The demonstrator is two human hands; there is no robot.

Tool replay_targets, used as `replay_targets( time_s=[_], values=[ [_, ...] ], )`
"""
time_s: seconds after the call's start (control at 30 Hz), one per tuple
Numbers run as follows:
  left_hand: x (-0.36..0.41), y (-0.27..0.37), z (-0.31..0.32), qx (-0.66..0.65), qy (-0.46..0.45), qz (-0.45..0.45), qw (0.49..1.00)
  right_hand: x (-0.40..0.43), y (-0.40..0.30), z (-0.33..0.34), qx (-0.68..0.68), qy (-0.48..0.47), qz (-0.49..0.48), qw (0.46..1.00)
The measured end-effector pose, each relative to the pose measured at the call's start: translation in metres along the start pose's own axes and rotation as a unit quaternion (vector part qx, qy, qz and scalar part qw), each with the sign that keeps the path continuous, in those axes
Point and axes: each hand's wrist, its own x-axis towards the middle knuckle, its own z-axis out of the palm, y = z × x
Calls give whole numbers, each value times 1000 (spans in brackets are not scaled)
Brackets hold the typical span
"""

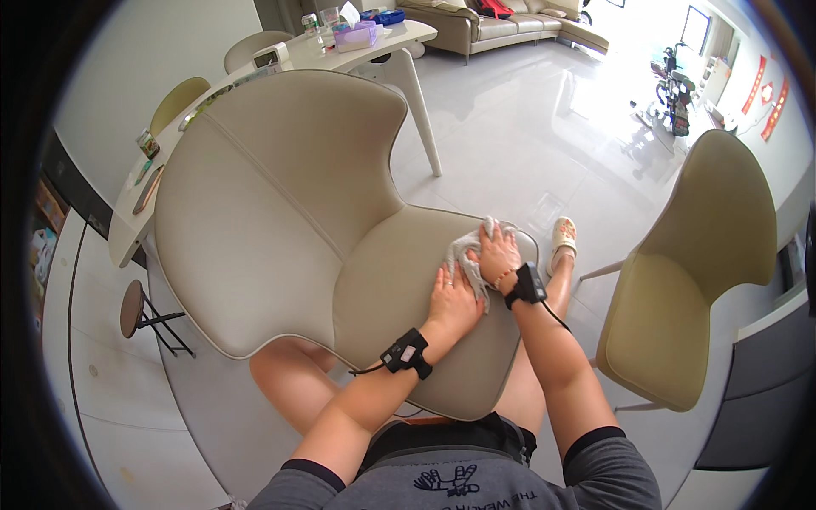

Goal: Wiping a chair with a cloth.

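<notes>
A beige leather-look chair (280, 210) stands tilted in front of me, its seat (389, 280) reaching over my lap. A light grey cloth (470, 245) lies bunched on the seat near its right edge. My right hand (499, 256) presses on the cloth, fingers over its folds. Beside it my left hand (454, 296) rests flat, palm down on the seat, with its fingers at the cloth's left edge; whether it grips any cloth is hidden. Both wrists carry black strapped devices with cables.
An olive-green chair (663, 312) stands at the right. Behind the beige chair is a white table (376, 50) with a purple tissue box (357, 36), jars and a phone. A folding stool (133, 309) stands left, a sofa (503, 29) at the back.
</notes>
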Motion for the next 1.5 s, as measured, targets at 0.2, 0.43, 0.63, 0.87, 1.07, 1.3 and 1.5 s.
replay_targets(
  time_s=[0.2,0.43,0.63,0.87,1.07,1.3,1.5],
  values=[
    [-5,-73,-14,47,-35,-124,990,60,-90,26,-9,8,-108,994],
    [-88,-119,-50,83,-34,-193,977,31,-206,37,6,-9,-255,967],
    [-160,-82,-94,157,-37,-123,979,-32,-239,34,20,-51,-388,920],
    [-198,-18,-116,4,-147,2,989,-117,-180,11,72,-121,-596,791],
    [-164,-3,-113,-46,-124,31,991,-99,-130,6,104,-72,-537,834],
    [-76,-21,-62,38,-73,12,996,-5,-74,7,-7,0,-325,946],
    [-2,-13,-8,-24,-5,34,999,18,11,-2,51,31,-78,995]
  ],
)
